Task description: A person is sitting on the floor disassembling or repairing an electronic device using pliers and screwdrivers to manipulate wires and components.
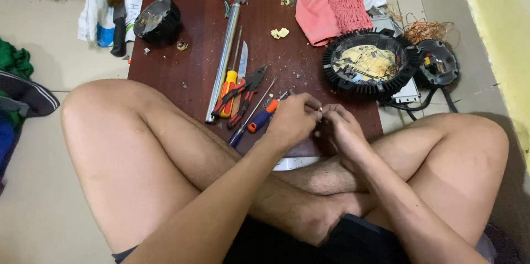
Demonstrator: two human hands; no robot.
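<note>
Seated cross-legged on the floor, a person brings the left hand (pixel 292 121) and right hand (pixel 338 126) together over the near edge of a dark red board (pixel 187 60), fingers pinched on a small part (pixel 319 109) too tiny to identify. Left of the hands lie an orange-handled screwdriver (pixel 260 120), red pliers (pixel 240 94) and a metal tube (pixel 225 57); beyond the hands sits a black finned round housing (pixel 369 65).

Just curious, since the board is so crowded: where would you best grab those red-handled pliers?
Probably by the two red handles, which point toward the person, coming from the near-left side. The dark jaws aim away toward the board's middle, and screwdrivers lie close alongside the pliers.
</note>
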